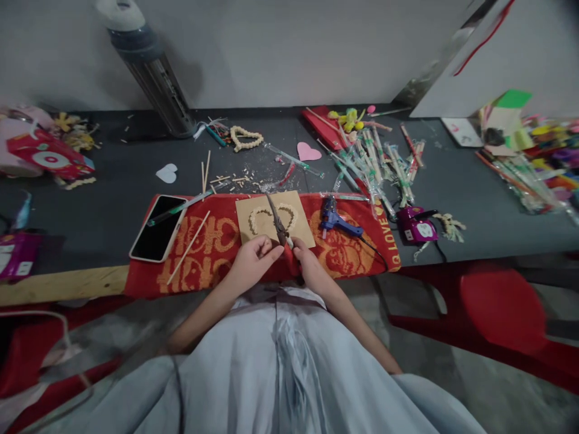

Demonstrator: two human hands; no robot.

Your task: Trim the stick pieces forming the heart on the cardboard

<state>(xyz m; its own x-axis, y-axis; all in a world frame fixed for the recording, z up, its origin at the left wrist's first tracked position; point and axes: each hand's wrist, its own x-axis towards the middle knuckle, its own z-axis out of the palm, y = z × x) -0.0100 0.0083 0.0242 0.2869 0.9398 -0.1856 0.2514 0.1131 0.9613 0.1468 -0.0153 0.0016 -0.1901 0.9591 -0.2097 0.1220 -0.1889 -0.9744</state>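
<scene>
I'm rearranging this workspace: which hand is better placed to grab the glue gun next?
Probably the right hand: the blue glue gun lies right of the brown sheet, nearer that hand. It seems to hold the scissors, though, so they'd go down first.

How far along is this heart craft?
Already done: the upper curves of a beige heart outline sit on a brown square board. In hand: the right hand holds red-handled scissors; the left hand's contents are unclear. Left: perhaps the hidden lower part; small pale cut pieces lie loose beyond.
</scene>
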